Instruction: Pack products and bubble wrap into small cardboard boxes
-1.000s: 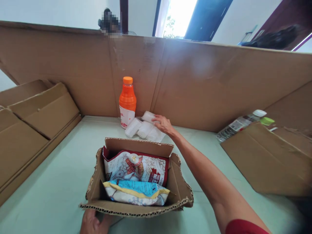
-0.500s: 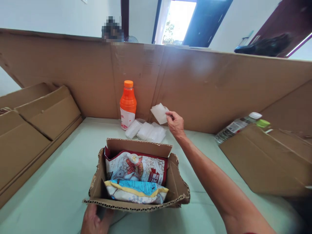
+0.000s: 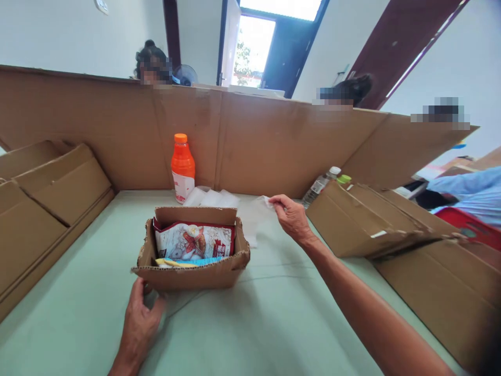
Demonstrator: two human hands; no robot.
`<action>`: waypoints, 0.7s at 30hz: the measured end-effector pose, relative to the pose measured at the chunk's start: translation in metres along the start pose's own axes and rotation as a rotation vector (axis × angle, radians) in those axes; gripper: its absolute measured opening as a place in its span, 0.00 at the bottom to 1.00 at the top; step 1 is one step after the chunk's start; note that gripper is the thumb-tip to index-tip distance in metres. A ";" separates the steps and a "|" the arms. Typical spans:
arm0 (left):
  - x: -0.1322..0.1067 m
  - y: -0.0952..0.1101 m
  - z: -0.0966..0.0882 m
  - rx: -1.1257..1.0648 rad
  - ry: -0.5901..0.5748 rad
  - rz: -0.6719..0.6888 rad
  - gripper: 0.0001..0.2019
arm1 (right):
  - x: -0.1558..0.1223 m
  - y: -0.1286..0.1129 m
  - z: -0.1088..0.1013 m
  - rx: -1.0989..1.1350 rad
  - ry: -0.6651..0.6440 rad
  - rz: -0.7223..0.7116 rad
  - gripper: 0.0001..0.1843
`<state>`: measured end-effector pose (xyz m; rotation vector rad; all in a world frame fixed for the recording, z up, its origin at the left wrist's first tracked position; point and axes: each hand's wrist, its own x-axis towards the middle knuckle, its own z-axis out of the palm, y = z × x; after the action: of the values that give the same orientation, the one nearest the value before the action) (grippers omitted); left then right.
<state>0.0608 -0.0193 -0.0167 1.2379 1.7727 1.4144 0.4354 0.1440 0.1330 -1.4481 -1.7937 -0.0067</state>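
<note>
1. Our filmy sheet [image 3: 249, 222] hangs just right of the open box [image 3: 191, 280].
2. Our right hand [image 3: 290, 216] pinches the sheet's edge.
3. Our left hand [image 3: 141, 316], half open, is at the box's near-left corner, contact unclear.
4. Behind, we see an orange bottle [image 3: 183, 163].

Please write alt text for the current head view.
A person's right hand pinches a blurred, translucent white sheet above a pale green table. The left hand is at the near left corner of an open cardboard box holding a red-and-white pouch and a blue-and-yellow packet. Behind the box, an orange bottle stands beside translucent white pieces.
</note>
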 end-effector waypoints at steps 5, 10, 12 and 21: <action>-0.048 0.025 -0.014 0.066 0.133 0.016 0.39 | -0.021 -0.013 -0.037 0.157 0.022 0.053 0.12; -0.111 0.027 -0.009 0.134 0.018 0.170 0.25 | -0.023 -0.018 -0.069 0.299 0.199 0.182 0.09; -0.128 0.027 -0.001 0.157 -0.080 0.233 0.19 | -0.026 -0.012 -0.079 0.328 0.280 0.219 0.10; -0.145 0.035 0.019 0.130 -0.356 0.372 0.16 | -0.177 0.020 -0.091 0.638 0.352 0.736 0.17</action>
<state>0.1495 -0.1402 -0.0069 1.8352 1.4581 1.1817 0.5066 -0.0359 0.0821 -1.4201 -0.7926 0.5925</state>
